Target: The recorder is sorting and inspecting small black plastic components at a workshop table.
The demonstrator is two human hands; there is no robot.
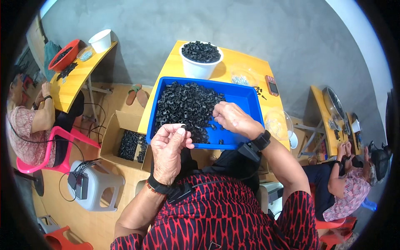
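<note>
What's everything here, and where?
Tables: three, yellow, left, centre, right
Tray: one, blue, centre table
Tubs: at least two, white, centre, left tables
Dishes: several, clear, on tables
Phone: one, reddish, centre table
Basin: one, red, left table
Box: one, brown, floor left
Parts: uncountable, black, heaped in tray
Stools: several, grey or red, floor
Chair: one, pink, left
Slippers: two, brownish, floor
Co-workers: two, pinkish-clad, either side
Left hand: one, pinching a part
Right hand: one, over tray

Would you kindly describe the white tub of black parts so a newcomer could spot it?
Find the middle yellow table. At its far end, beyond the blue tray, stands a white tub; black parts heaped above its rim set it apart from the white bucket on the left table.
</note>
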